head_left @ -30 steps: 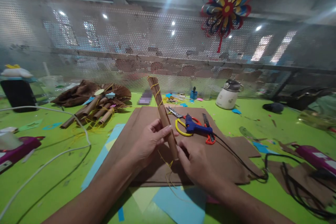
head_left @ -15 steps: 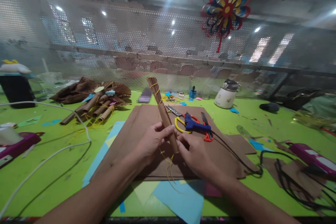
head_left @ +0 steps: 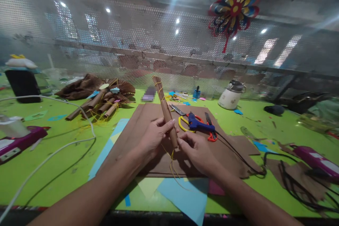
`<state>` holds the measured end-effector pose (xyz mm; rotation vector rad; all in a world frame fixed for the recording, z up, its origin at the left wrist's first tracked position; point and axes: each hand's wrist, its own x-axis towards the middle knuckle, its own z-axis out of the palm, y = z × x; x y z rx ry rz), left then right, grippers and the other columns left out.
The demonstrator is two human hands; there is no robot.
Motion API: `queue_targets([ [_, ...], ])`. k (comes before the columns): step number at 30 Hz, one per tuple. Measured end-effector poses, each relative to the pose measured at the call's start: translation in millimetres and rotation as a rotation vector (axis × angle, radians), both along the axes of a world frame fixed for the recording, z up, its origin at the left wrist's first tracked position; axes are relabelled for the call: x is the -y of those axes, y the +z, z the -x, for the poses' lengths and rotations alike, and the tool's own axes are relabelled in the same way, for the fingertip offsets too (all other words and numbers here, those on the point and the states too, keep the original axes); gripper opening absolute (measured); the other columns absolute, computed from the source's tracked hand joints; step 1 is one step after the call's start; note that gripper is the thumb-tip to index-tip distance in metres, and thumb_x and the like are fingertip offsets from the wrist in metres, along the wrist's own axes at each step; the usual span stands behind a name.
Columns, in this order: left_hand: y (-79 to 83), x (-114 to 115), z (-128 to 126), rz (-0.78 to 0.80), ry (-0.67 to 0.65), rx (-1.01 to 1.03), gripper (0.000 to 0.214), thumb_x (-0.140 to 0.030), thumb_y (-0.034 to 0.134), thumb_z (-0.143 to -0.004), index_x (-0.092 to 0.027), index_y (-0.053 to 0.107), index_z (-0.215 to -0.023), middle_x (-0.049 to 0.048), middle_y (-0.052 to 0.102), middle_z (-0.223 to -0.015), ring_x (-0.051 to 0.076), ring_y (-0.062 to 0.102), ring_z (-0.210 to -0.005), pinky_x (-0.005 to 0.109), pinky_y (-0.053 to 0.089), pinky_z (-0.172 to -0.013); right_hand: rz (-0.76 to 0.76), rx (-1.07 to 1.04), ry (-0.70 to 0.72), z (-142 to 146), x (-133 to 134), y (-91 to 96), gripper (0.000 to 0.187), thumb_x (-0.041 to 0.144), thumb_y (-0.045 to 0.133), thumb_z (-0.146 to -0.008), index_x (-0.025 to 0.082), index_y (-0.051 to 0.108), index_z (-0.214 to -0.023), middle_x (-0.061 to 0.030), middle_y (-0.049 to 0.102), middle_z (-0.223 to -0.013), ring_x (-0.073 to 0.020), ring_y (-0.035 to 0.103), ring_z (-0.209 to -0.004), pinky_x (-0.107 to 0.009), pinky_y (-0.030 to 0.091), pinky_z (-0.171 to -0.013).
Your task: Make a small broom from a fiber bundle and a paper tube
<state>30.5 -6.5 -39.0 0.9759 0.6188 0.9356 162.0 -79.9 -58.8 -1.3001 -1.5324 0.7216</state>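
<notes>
"Where's the paper roll [head_left: 164, 107]?"

"Tilted upright, clasped in the left hand [head_left: 152, 139]. The right hand [head_left: 197, 152] pinches its lower end, with yellow string [head_left: 172, 160] dangling beneath."

"Which step?"

"Binding that end, I'd judge. Another wrap needs a firm left grip and taut string. The scissors [head_left: 182, 122] lie just beyond."

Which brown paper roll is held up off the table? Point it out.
The roll wound with yellow string, held by left hand and right hand, tilted over the brown sheet; the other rolls lie flat far left.
</notes>
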Motion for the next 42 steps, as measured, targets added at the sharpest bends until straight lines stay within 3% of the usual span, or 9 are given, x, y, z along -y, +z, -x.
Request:
queue_targets([
  [6, 2.5, 1.6, -0.2, 0.021, 0.007, -0.018, 0.014, -0.022, 0.07, -0.074, -0.014, 0.059, -0.081, 0.0047, 0.066, -0.066, 0.015, 0.063, -0.055, 0.026, 0.053, -0.051, 0.118, -0.089, 0.027, 3.5, 0.6, 0.7, 0.025, 0.037, 0.056, -0.082, 0.016, 0.053, -0.07, 0.0019, 0.053, -0.059, -0.0109, 0.049, -0.053, -0.022, 0.038, -0.049],
  [11, 3.2, 2.3, -1.1, 0.044, -0.011, -0.029, 0.014, -0.023, 0.069, -0.076, -0.014, 0.061, -0.081, 0.0064, 0.068, -0.068, 0.016, 0.063, -0.054, 0.027, 0.054, -0.052, 0.091, -0.097, 0.008, 3.3, 0.8, -3.6, 0.029, 0.037, 0.057, -0.082, 0.017, 0.048, -0.063, 0.0039, 0.047, -0.055, -0.0094, 0.044, -0.051, -0.022, 0.034, -0.049],
  [19, 5.2, 4.8, -1.4, 0.06, -0.035, 0.033, 0.013, -0.022, 0.067, -0.078, -0.011, 0.062, -0.075, 0.0072, 0.067, -0.07, 0.015, 0.064, -0.059, 0.026, 0.054, -0.056, 0.065, -0.195, 0.098, 2.7, -2.5, -1.3, 0.035, 0.042, 0.057, -0.081, 0.018, 0.044, -0.058, 0.0032, 0.048, -0.055, -0.0097, 0.044, -0.052, -0.022, 0.037, -0.05],
  [22, 6.6, 2.7, -0.5, 0.049, -0.02, 0.049, 0.01, -0.019, 0.063, -0.081, -0.011, 0.061, -0.076, 0.0069, 0.067, -0.071, 0.016, 0.065, -0.062, 0.027, 0.055, -0.058, 0.065, -0.19, 0.044, 2.8, -1.3, 0.5, 0.031, 0.042, 0.057, -0.082, 0.017, 0.049, -0.063, 0.0028, 0.049, -0.057, -0.0099, 0.045, -0.051, -0.022, 0.037, -0.049],
  [27, 8.5, -3.8, 1.5, 0.045, 0.088, 0.053, 0.007, -0.014, 0.057, -0.085, -0.009, 0.061, -0.081, 0.0068, 0.067, -0.071, 0.015, 0.066, -0.064, 0.026, 0.056, -0.06, -0.199, 0.105, -0.153, -0.9, 4.9, 1.4, 0.018, 0.03, 0.052, -0.086, 0.017, 0.054, -0.074, 0.0004, 0.054, -0.065, -0.0125, 0.051, -0.059, -0.024, 0.04, -0.056],
  [32, 8.6, -5.1, 1.1, 0.048, 0.099, 0.054, 0.009, -0.016, 0.057, -0.085, -0.009, 0.062, -0.081, 0.0084, 0.068, -0.072, 0.014, 0.065, -0.062, 0.023, 0.055, -0.059, -0.435, 0.473, -0.216, -0.9, 4.5, -8.3, 0.007, 0.019, 0.05, -0.085, 0.016, 0.055, -0.08, -0.0024, 0.053, -0.072, -0.0153, 0.052, -0.067, -0.026, 0.039, -0.062],
  [38, 7.8, -0.7, -2.0, 0.051, 0.1, 0.046, 0.009, -0.017, 0.059, -0.084, -0.009, 0.061, -0.078, 0.0088, 0.069, -0.072, 0.016, 0.067, -0.067, 0.024, 0.056, -0.061, -0.495, 0.6, -0.247, 2.4, 1.0, -15.2, 0.013, 0.017, 0.045, -0.088, 0.016, 0.054, -0.08, -0.0039, 0.055, -0.072, -0.0167, 0.052, -0.067, -0.027, 0.036, -0.061],
  [42, 7.6, 1.9, -2.5, 0.043, 0.092, 0.061, 0.01, -0.018, 0.061, -0.083, -0.009, 0.062, -0.078, 0.0094, 0.07, -0.075, 0.016, 0.068, -0.068, 0.026, 0.056, -0.064, -0.421, 0.498, -0.258, 5.0, 1.2, -14.2, 0.014, 0.017, 0.046, -0.086, 0.017, 0.055, -0.076, -0.0019, 0.055, -0.066, -0.0153, 0.052, -0.061, -0.027, 0.035, -0.059],
])
